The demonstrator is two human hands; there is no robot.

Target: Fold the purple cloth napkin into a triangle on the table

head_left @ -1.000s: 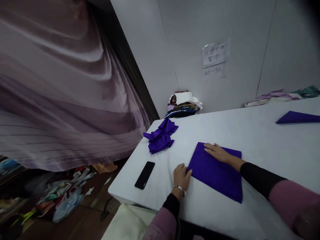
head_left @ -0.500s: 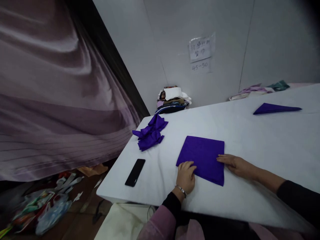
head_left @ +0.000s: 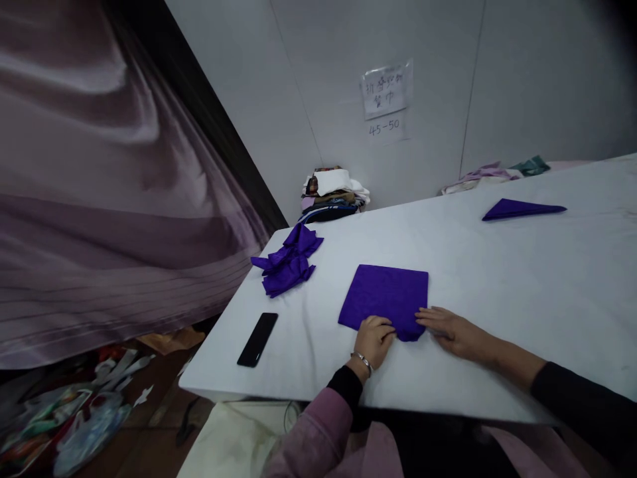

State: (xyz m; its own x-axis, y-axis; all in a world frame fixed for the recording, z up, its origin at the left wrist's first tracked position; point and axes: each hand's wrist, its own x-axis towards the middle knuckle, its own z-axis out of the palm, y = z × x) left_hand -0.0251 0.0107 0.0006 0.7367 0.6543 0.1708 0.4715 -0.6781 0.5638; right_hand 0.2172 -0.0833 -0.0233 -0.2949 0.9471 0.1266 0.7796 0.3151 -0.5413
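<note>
A folded purple cloth napkin [head_left: 382,295] lies on the white-covered table in front of me, its near right corner tucked in and bunched. My left hand [head_left: 374,342] is at its near edge, fingers bent and closed over the fabric; the thumb side is partly hidden. At the right edge, my right hand [head_left: 450,330] reaches in with its fingers stretched out, the tips touching the cloth by the bunched corner. A crumpled heap of purple cloth [head_left: 288,262] sits to the left. Farther off on the right is a purple napkin folded into a narrow pointed shape [head_left: 520,210].
A black phone [head_left: 257,339] lies near the table's left end. Stacked folded fabrics [head_left: 332,196] stand behind the table, and more cloths [head_left: 490,174] lie along the wall. A pink curtain [head_left: 99,199] hangs at left, above plastic bags [head_left: 92,431] on the floor.
The napkin's near right corner, which stuck out flat toward me, is now folded in. My left hand has moved right along the near edge. The whole view has shifted slightly.
</note>
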